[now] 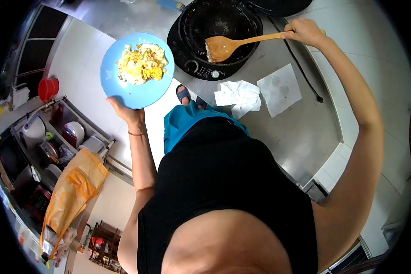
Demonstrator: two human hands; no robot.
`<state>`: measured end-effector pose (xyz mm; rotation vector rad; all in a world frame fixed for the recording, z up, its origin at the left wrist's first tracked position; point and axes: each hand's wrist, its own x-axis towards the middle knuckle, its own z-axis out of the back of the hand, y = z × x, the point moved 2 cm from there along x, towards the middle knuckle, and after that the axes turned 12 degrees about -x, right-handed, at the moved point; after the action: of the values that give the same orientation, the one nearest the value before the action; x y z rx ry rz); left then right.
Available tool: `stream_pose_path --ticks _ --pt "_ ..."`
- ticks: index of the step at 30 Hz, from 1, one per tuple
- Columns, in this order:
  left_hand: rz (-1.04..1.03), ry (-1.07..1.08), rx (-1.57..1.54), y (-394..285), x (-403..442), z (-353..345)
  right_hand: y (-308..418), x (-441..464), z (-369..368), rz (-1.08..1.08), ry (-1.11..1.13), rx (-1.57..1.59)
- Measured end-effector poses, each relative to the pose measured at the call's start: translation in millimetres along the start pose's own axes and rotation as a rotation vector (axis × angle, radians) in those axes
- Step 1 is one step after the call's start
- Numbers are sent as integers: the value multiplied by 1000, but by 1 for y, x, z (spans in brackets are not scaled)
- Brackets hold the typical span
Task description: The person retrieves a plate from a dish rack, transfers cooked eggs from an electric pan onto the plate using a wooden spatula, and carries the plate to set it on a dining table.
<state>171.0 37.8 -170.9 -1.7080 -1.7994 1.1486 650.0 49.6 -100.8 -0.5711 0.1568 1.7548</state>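
Note:
My left hand [127,112] grips the near rim of a light blue plate [139,97], its fingers hidden beneath. Cooked scrambled egg [143,64], yellow and white, lies in a heap on the plate. In my right hand [304,32] is the handle end of a wooden spatula [223,48]. The spatula's broad blade is over the near part of a black wok [221,20], with pale bits along its edge; whether it touches the wok I cannot tell. Beneath the wok sits a black induction cooker [182,57] with a knob and buttons.
On the steel counter [301,146] lie a crumpled white paper [238,97] and a flat stained sheet [280,89]. A black cord [301,68] with a plug runs along the right. Shelves with dishes, an orange bag [73,182] and a red bucket [48,89] stand at left.

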Motion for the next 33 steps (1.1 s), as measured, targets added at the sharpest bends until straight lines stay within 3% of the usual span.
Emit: stream_pose_path --ticks 12,20,33 --pt "-29 -45 69 7 0 -12 21 36 -85 -211 38 459" --pt "-36 -72 52 7 1 -11 37 32 -122 -281 -105 632" --pt "54 191 -63 -4 21 0 96 -43 -127 -547 -288 944"
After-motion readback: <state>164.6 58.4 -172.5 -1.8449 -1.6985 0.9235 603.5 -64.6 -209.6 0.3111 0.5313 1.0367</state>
